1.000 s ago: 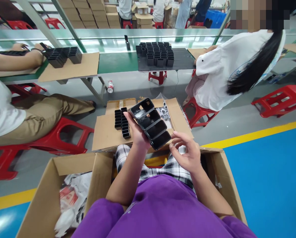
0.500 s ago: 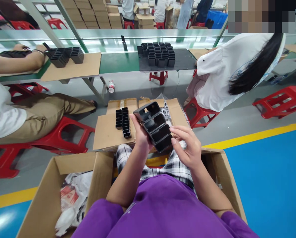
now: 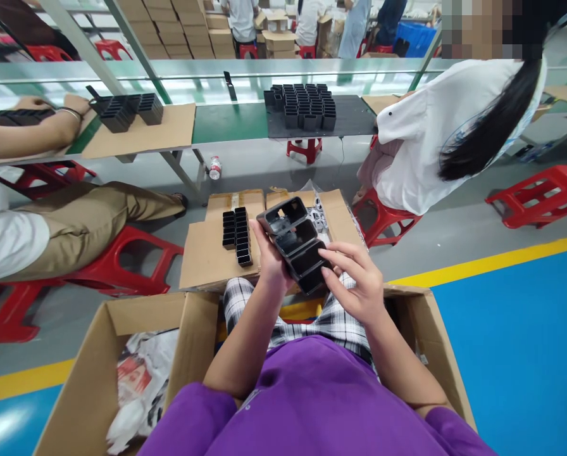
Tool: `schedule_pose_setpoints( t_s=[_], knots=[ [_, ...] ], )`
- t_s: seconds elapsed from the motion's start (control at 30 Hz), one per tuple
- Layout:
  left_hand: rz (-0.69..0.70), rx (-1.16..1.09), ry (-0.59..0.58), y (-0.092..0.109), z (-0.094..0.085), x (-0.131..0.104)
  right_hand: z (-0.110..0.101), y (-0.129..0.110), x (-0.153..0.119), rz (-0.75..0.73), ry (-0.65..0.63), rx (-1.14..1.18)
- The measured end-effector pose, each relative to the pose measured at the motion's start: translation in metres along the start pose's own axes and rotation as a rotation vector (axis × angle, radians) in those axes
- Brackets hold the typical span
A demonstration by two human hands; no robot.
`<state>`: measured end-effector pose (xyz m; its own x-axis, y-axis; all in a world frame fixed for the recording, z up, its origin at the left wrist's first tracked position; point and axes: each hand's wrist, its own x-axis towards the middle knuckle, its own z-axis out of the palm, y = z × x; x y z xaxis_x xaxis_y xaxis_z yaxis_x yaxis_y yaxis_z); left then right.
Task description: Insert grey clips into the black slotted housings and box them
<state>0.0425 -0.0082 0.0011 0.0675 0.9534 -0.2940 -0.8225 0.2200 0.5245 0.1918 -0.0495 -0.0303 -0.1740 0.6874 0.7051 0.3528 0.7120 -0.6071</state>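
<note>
Several black rectangular cases (image 3: pixel 297 238), open at the top, lie side by side in a tilted row above my lap. My left hand (image 3: pixel 273 263) is wrapped round their left side and underside. At their right end, my right hand (image 3: pixel 357 278) touches the cases with its fingertips, the fingers apart. Beyond my knees, two rows of similar black cases (image 3: pixel 242 237) stand on a cardboard sheet (image 3: pixel 202 253). To the right of the held cases, clear plastic and silvery pieces (image 3: pixel 318 215) show in a carton.
Open cartons flank me, the left one (image 3: pixel 107 342) holding plastic bags. Ahead runs a bench (image 3: pixel 226 121) bearing black cases (image 3: pixel 307 104). People sit at left and right on red stools (image 3: pixel 136 256). A bottle (image 3: pixel 215 167) stands on the floor.
My right fingertips have shifted slightly left over the cases at the right end. The arms of the person at the left have moved a little. My left hand keeps its hold.
</note>
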Motion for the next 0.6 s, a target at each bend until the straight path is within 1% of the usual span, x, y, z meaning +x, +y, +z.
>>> schedule_pose_setpoints(
  t_s=[0.07,0.17,0.27,0.33,0.43,0.6],
  knots=[
    [0.01,0.007,0.01,0.0,0.0,-0.001,0.0,0.0,0.001,-0.017,0.01,-0.029],
    [0.02,0.029,0.017,-0.002,-0.002,-0.001,-0.003,0.0,0.008,-0.112,0.023,-0.119],
    [0.044,0.016,0.034,-0.003,-0.006,0.001,-0.005,-0.002,0.018,-0.233,-0.047,-0.222],
    [0.085,-0.001,0.058,-0.004,-0.009,0.003,-0.006,-0.003,0.023,-0.274,-0.107,-0.257],
    [0.126,0.011,0.064,-0.003,-0.011,0.004,-0.005,-0.002,0.025,-0.286,-0.14,-0.271],
    [0.112,0.047,0.064,-0.001,-0.009,0.002,-0.003,-0.002,0.022,-0.257,-0.131,-0.27]
  ],
)
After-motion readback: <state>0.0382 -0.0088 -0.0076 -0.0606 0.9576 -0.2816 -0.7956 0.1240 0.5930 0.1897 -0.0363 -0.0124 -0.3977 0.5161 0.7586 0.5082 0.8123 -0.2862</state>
